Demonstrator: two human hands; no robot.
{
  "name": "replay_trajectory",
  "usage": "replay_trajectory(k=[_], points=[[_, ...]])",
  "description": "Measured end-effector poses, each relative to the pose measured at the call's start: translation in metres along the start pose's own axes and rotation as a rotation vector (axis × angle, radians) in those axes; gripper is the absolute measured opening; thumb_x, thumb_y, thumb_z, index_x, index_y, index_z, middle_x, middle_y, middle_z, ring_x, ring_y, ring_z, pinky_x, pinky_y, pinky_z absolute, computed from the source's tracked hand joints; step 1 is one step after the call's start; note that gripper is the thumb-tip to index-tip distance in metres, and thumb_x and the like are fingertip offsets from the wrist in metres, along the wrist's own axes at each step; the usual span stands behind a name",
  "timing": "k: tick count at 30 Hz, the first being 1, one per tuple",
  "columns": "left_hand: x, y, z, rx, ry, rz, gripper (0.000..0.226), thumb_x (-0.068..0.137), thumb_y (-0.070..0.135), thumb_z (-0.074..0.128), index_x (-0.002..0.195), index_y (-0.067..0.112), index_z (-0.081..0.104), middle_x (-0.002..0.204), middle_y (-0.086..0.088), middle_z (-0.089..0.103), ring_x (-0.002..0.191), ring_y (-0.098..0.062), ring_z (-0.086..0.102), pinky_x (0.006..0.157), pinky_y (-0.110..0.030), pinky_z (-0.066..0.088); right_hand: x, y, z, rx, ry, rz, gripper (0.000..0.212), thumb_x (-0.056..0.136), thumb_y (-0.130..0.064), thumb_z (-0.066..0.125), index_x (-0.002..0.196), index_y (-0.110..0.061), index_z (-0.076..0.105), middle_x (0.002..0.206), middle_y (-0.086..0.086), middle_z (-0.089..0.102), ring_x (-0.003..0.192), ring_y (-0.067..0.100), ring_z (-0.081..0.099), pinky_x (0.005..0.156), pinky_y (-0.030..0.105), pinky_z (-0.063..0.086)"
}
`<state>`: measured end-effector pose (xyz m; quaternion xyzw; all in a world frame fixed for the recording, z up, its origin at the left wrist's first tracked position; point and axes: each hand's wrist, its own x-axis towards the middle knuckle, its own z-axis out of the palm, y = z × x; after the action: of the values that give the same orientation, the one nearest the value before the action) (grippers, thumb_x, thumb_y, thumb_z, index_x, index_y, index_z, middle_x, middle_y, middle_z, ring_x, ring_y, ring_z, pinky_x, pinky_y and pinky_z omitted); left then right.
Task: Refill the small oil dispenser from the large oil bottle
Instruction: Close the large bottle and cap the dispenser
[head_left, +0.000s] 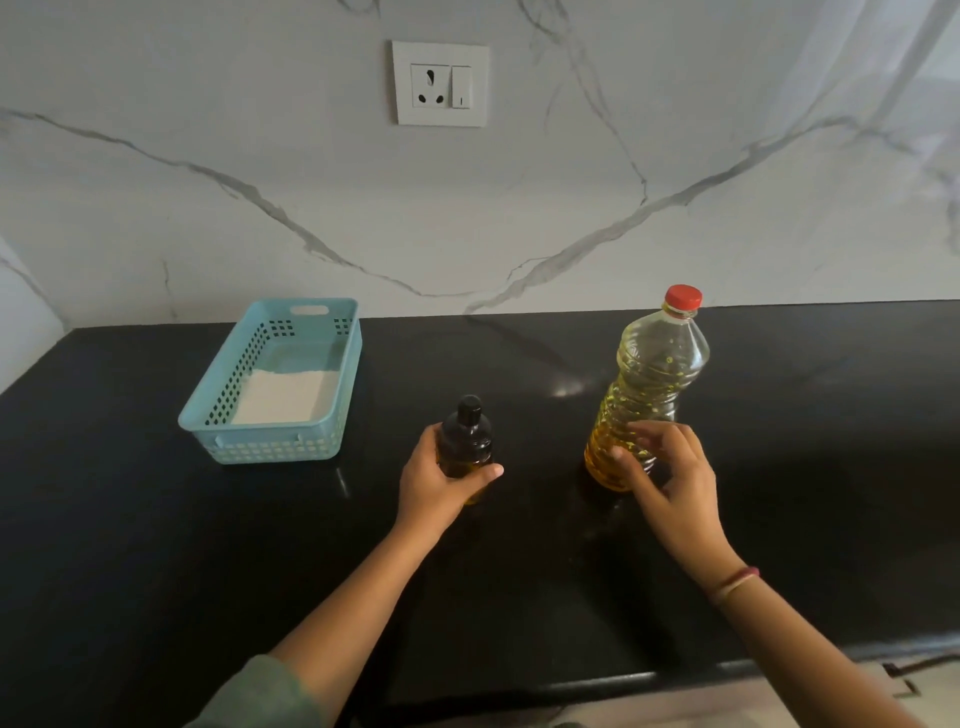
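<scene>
Oil dispenser (467, 441), small, round and dark amber with a black cap (470, 405), stands on the glossy black counter (156, 545), the left hand (436, 483) wrapping its grip round the body. Just to its right stands the large oil bottle (649, 374), ribbed clear plastic with a red cap (683, 297), holding yellow oil. The right hand (670, 478) touches its lower ribs with bent fingers; I cannot tell whether that grip holds. No label is readable. A perforated blue plastic basket (291, 447) sits farther left.

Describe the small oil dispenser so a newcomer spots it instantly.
On the black countertop, between the blue basket and the large oil bottle, the left hand grips the small oil dispenser. It is short and dark with a black cap; the large bottle is clear, red-capped.
</scene>
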<state>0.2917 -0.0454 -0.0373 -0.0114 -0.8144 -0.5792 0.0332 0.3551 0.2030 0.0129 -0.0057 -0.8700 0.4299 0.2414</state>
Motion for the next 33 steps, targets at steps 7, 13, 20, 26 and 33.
replay_trajectory(k=[7,13,20,26,33], points=[[0.002,-0.004,0.003,0.004,0.001,-0.006,0.058,0.064,0.036,0.087,0.111,0.028,0.054,0.107,0.013,0.060,0.104,-0.009,0.057,0.095,-0.030,0.044,-0.001,0.018,0.000,0.021,0.134,0.115,0.041,0.076,-0.031,0.074,0.106,-0.020,0.048,0.105,-0.001,0.051,0.098,0.017,0.057,0.084,0.040,0.054],[0.005,-0.005,0.009,0.018,0.011,-0.019,0.062,0.063,0.037,0.087,0.115,0.024,0.055,0.114,0.007,0.062,0.109,-0.013,0.057,0.098,-0.035,0.045,0.004,0.017,0.010,0.088,0.205,0.249,0.070,0.067,-0.052,0.071,0.122,-0.021,0.041,0.108,0.004,0.048,0.091,0.019,0.056,0.076,0.035,0.054],[0.004,-0.003,0.009,0.008,-0.002,-0.020,0.060,0.065,0.034,0.087,0.115,0.024,0.055,0.113,0.008,0.060,0.108,-0.009,0.056,0.096,-0.030,0.042,0.009,0.015,0.009,0.069,0.266,0.283,0.077,0.059,-0.057,0.071,0.119,-0.019,0.041,0.111,0.002,0.043,0.095,0.018,0.050,0.080,0.037,0.051],[0.004,-0.002,0.009,0.003,0.007,-0.002,0.056,0.065,0.031,0.087,0.109,0.030,0.052,0.105,0.015,0.058,0.102,-0.005,0.054,0.092,-0.027,0.041,0.012,0.020,0.008,0.083,0.249,0.294,0.085,0.056,-0.059,0.073,0.124,-0.022,0.039,0.114,0.001,0.042,0.100,0.018,0.049,0.082,0.038,0.051],[0.004,-0.003,0.007,-0.016,-0.018,0.010,0.059,0.064,0.036,0.087,0.110,0.033,0.051,0.109,0.016,0.057,0.104,-0.004,0.055,0.092,-0.025,0.040,0.014,0.017,0.011,0.077,0.238,0.262,0.092,0.057,-0.055,0.076,0.133,-0.023,0.034,0.117,-0.001,0.039,0.105,0.019,0.049,0.082,0.036,0.049]])
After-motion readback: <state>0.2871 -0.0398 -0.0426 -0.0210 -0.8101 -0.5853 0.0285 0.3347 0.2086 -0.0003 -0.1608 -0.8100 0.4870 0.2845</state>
